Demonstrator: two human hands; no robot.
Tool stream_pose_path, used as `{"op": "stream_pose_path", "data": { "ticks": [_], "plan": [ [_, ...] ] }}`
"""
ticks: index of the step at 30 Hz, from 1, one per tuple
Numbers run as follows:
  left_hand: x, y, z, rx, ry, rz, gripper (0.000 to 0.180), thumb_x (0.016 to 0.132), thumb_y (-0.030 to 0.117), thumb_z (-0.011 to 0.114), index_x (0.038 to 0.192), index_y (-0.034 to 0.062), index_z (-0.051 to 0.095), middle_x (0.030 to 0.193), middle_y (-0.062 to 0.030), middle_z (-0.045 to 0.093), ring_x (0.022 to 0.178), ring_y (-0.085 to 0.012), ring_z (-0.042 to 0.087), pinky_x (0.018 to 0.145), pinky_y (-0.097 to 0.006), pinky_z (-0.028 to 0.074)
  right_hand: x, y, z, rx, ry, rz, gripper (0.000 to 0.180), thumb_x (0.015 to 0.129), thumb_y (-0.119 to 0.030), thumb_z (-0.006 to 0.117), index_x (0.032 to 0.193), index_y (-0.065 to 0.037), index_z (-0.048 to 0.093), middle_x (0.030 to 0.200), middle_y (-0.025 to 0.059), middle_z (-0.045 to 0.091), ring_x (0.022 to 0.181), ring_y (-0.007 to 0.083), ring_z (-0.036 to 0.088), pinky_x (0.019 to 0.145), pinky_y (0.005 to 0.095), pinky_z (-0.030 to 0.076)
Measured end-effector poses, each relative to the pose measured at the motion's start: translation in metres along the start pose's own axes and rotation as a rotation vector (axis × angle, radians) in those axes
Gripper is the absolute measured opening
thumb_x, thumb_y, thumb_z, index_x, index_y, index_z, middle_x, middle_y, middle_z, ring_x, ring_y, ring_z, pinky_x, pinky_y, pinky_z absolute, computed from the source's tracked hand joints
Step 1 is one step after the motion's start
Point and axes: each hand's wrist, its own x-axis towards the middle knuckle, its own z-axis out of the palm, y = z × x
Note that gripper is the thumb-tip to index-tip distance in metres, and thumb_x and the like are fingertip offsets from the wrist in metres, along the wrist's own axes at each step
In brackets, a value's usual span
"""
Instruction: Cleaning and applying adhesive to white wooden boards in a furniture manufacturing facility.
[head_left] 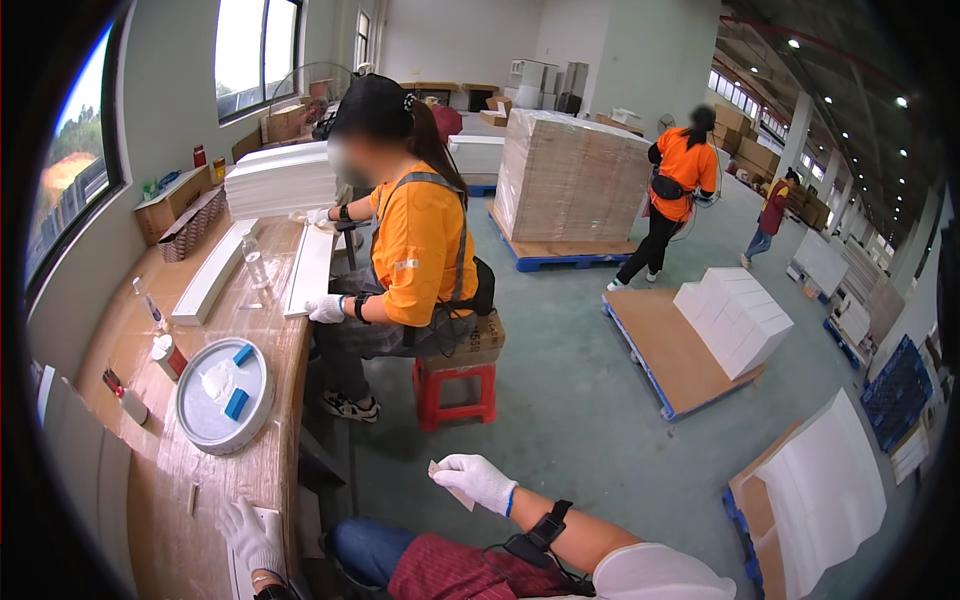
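Observation:
My left hand, in a white knit glove, rests on a white board at the near end of the workbench. Its fingers are stretched out and seem to lie flat over the board's end. Out to the right of the bench, above the floor, my gloved right hand pinches a thin tan flat piece. Ahead of my left hand, a round grey-white lid holds white paste and two blue blocks. A small narrow stick lies on the bench between the lid and my left hand.
On the wrapped bench stand a red-and-white can, a small bottle and a clear bottle. A co-worker sits ahead on a box atop a red stool, handling a white board. Loaded pallets stand to the right.

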Motion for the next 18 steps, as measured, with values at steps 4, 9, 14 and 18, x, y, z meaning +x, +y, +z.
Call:
{"op": "stream_pose_path", "data": {
  "ticks": [4, 9, 14, 18],
  "plan": [
    [-0.023, -0.005, -0.004, 0.026, -0.006, -0.106, 0.072, 0.089, 0.047, 0.054, 0.146, 0.0028, 0.045, 0.155, -0.0282, 0.032, 0.146, -0.0443, 0.025, 0.122, -0.055, 0.010, -0.006, -0.002, -0.001, -0.005, -0.041, 0.006, 0.017, 0.095, -0.018, 0.065, 0.102, -0.003, 0.068, 0.088, -0.0043, 0.063, 0.082, 0.0050, 0.056, 0.077, 0.0241, 0.047],
    [-0.057, 0.008, -0.046, 0.068, -0.143, -0.251, 0.072, 0.096, 0.047, 0.046, 0.151, 0.0014, 0.036, 0.159, -0.0264, 0.026, 0.146, -0.0428, 0.025, 0.121, -0.053, 0.012, -0.015, 0.011, -0.009, 0.040, 0.009, -0.040, 0.015, 0.092, -0.018, 0.066, 0.096, -0.004, 0.069, 0.083, -0.0029, 0.063, 0.076, 0.0065, 0.056, 0.070, 0.0255, 0.047],
    [-0.091, -0.034, -0.040, 0.114, -0.092, -0.232, 0.071, 0.099, 0.049, 0.042, 0.151, 0.0021, 0.036, 0.158, -0.0256, 0.030, 0.147, -0.0408, 0.025, 0.121, -0.053, 0.014, -0.024, 0.009, -0.014, 0.089, 0.007, -0.038, 0.015, 0.092, -0.017, 0.067, 0.097, -0.004, 0.069, 0.084, -0.0032, 0.063, 0.076, 0.0063, 0.056, 0.071, 0.0254, 0.047],
    [-0.126, -0.060, -0.038, 0.103, -0.104, -0.194, 0.075, 0.099, 0.055, 0.040, 0.154, 0.0044, 0.031, 0.159, -0.0249, 0.028, 0.149, -0.0390, 0.021, 0.121, -0.054, 0.012, -0.031, -0.003, -0.011, 0.097, -0.016, -0.033, 0.014, 0.092, -0.017, 0.066, 0.097, -0.004, 0.069, 0.085, -0.0035, 0.063, 0.078, 0.0060, 0.056, 0.072, 0.0252, 0.047]
  ]
}}
